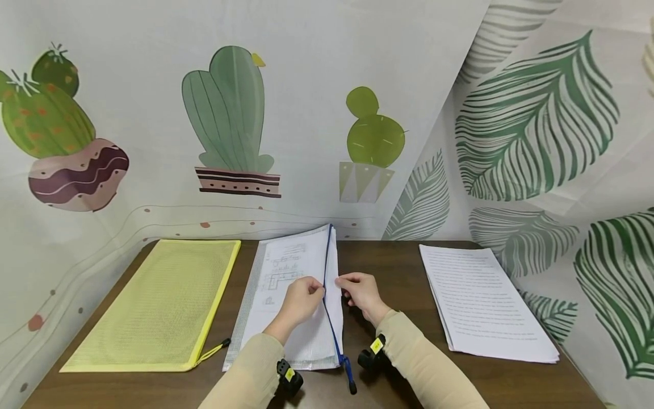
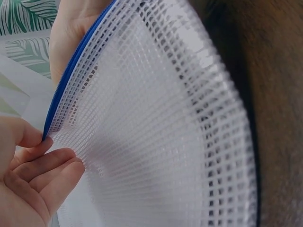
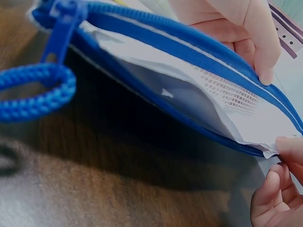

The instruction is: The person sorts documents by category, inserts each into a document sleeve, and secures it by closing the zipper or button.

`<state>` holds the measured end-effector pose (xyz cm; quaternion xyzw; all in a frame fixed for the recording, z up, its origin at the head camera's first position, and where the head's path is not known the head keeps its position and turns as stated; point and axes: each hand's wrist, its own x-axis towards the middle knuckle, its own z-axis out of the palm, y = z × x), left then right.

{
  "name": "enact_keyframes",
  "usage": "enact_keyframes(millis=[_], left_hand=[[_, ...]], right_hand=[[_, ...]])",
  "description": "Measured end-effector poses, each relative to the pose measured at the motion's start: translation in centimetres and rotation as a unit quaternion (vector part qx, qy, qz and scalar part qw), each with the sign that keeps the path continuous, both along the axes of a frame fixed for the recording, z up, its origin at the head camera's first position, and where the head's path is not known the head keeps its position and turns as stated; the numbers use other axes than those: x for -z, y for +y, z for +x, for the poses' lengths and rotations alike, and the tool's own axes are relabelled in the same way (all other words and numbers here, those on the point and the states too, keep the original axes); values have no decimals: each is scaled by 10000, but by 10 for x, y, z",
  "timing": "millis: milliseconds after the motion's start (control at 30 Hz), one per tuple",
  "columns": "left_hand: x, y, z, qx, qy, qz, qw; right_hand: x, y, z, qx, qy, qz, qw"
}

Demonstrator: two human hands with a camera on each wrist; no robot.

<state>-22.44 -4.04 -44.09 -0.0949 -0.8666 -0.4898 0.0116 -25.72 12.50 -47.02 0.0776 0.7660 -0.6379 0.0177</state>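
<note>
A clear-white mesh zip pouch (image 1: 246,318) with a blue zipper (image 1: 334,335) lies on the table, its zipped side open and facing right. My left hand (image 1: 301,298) pinches the upper zipper edge between thumb and finger, and the mesh bows up from there. My right hand (image 1: 364,292) pinches the opposite, lower edge of the opening, right where the white papers (image 3: 151,59) inside come to the mouth. A printed drawing shows through the mesh. The blue zipper pull (image 3: 59,40) with its cord loop (image 3: 40,94) sits at the near end of the opening.
To the left lies a yellow mesh zip pouch (image 1: 148,307), flat, its yellow cord pull at the near right corner. A stack of printed papers (image 1: 485,307) is on the right. Behind the brown table (image 1: 390,258) hangs a cloth printed with cacti and leaves.
</note>
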Motion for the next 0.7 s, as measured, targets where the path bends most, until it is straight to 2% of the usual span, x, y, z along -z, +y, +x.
enact_keyframes(millis=[333, 700], left_hand=[[3, -1, -2, 95, -82, 22, 9999], [3, -3, -4, 131, 84, -32, 9999]], right_hand=[[2, -4, 0, -36, 72, 69, 9999], [-1, -8, 1, -45, 81, 237, 9997]])
